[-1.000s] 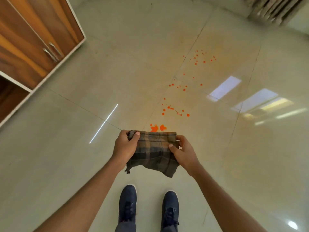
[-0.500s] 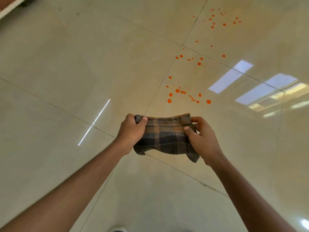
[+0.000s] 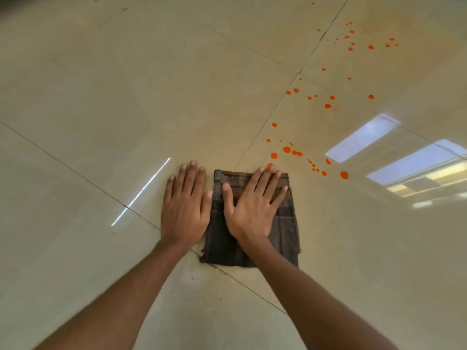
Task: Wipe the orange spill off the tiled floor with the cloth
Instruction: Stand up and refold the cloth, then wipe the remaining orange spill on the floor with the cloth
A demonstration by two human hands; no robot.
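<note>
A folded brown plaid cloth [image 3: 285, 236] lies flat on the beige tiled floor [image 3: 101, 97]. My right hand [image 3: 252, 205] presses on top of it, palm down, fingers spread. My left hand [image 3: 185, 205] rests flat on the bare tile just left of the cloth, its thumb touching the cloth's edge. The orange spill [image 3: 297, 153] is a trail of drops that starts right beyond the cloth's far edge and runs up to the far right, with more drops [image 3: 328, 106] along the way.
Dark grout lines cross the floor, one passing under the cloth. Bright window reflections [image 3: 364, 137] shine on the tiles to the right, and a thin light streak [image 3: 141, 192] lies to the left.
Both hands held the cloth in the air before. Now the cloth is down on the floor, my right hand flat on it and my left hand off it on the tile.
</note>
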